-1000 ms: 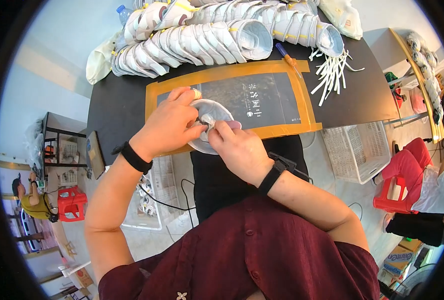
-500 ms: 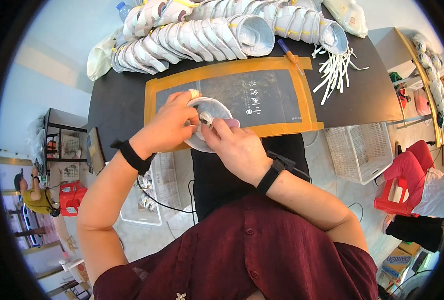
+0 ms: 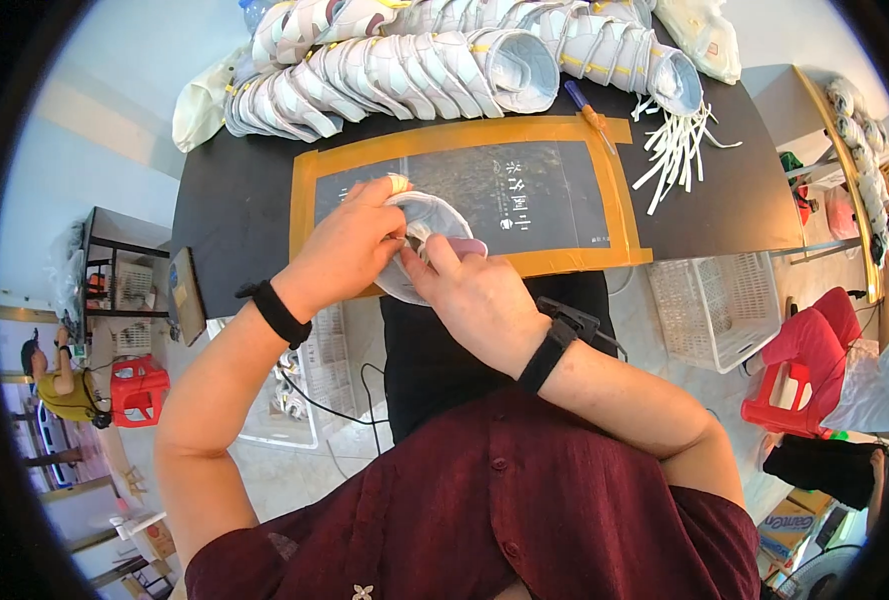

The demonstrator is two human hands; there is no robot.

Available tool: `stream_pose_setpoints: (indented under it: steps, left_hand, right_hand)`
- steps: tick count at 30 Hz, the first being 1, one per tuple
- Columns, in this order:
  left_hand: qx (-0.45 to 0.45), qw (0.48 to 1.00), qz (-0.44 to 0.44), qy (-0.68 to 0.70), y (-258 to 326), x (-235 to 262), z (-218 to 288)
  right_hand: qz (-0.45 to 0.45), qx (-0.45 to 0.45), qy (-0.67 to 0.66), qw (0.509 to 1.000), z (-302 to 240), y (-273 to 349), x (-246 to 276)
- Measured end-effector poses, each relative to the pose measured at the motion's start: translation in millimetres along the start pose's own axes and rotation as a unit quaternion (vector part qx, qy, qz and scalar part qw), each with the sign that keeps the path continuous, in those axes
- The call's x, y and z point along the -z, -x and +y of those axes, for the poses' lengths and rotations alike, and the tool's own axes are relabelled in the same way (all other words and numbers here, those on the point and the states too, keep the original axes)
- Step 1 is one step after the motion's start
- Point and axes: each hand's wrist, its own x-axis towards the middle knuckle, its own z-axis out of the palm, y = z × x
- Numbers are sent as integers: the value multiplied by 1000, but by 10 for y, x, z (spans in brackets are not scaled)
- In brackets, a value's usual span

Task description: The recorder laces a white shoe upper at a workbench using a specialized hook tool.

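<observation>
Hands meet over a white cup-shaped mask (image 3: 427, 225) at the near edge of the black worktop (image 3: 245, 200). The left hand (image 3: 350, 250) grips the mask's left rim, thumb and fingers curled round it. The right hand (image 3: 470, 290) grasps the mask from the near side, forefinger pressed into its hollow. The mask rests tilted, partly on a dark mat (image 3: 525, 190) bordered with orange tape and partly past the worktop's edge. Both wrists carry black bands.

Along the far side of the worktop lies a long nested row of masks (image 3: 435, 60), white with yellow bits. Just right of the mat's far corner sits a loose heap of white strips (image 3: 677, 150), and an orange-handled tool (image 3: 587, 112) lies touching the tape. Below the worktop on the right stand a white basket (image 3: 710, 305) and a red stool (image 3: 800, 375). Another red stool (image 3: 137, 388) stands far left, near a seated person.
</observation>
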Motion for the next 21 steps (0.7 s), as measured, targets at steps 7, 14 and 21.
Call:
stream_pose_setpoints:
  steps: [7,14,21]
  left_hand:
    - [23,999,-29,9,65,125,112]
    - [-71,982,3,-176,56,41,176]
    - [-81,964,38,-252,51,-56,165]
  right_hand:
    - [-32,22,53,998,-33,-42,29]
    - [-17,41,71,996,-22,3,-28]
    - [-16,34,55,998,-17,2,-4]
